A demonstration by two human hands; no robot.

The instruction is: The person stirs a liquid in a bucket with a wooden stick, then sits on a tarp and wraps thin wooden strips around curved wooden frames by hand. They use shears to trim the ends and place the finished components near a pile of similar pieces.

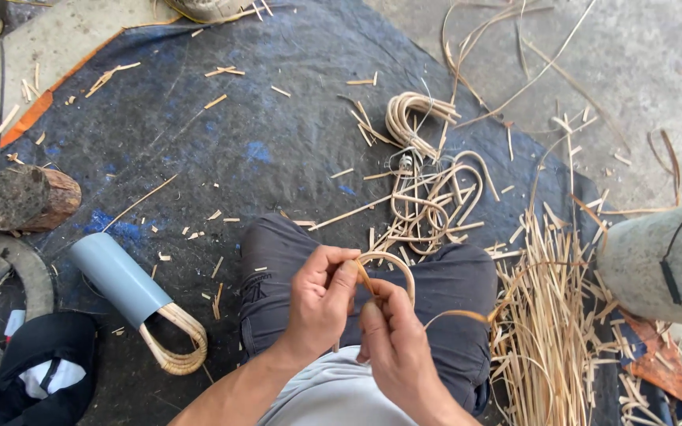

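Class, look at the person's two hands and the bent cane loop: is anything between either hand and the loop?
Nothing visible. The left hand and right hand both already grip the cane loop directly, above the lap.

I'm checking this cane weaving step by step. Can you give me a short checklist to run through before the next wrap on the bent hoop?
1. Left hand grips the bent cane hoop: ok.
2. Right hand pinches the thin binding strip at the hoop: ok.
3. Strip trails free to the right, unsnagged: cannot tell, it runs into the split cane pile.
4. Spare bent hoops lie ahead on the dark mat: ok.
5. Wrap tightness: cannot tell, fingers hide it.
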